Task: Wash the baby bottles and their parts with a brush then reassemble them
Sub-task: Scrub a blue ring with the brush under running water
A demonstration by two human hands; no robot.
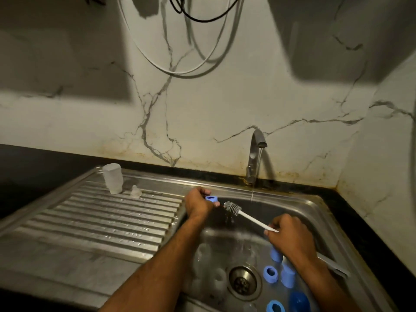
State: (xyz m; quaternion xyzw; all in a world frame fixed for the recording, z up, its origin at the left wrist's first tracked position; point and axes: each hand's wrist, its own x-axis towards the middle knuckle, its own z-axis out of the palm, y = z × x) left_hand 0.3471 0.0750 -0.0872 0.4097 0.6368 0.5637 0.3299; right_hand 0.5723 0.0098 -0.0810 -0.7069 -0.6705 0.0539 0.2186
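Nearest me, at about five o'clock in the steel sink point(319, 212), blue collar rings point(270, 274) and blue caps point(288, 276) lie around the drain point(244, 280), with faint clear pieces at seven o'clock of it; they look to be waiting their turn.

Above them the right hand point(290, 236) pinches the end of the white-handled bottle brush point(233, 207) with curled fingers, the bristle head pointing toward ten o'clock. The left hand point(198, 203) pinches a blue ring point(211, 198) just beside the bristles, apparently not touching, held over the basin so drips fall inside, I would guess.

Further off, water runs from the tap point(255, 158) at twelve o'clock.

On the ribbed drainboard point(112, 221) at ten o'clock a clear bottle point(113, 177) stands upside down beside a clear teat point(135, 191), presumably draining. A dark bench point(27, 170) and a stained, marble-patterned wall point(225, 97) with hanging cables point(180, 70) lie behind.
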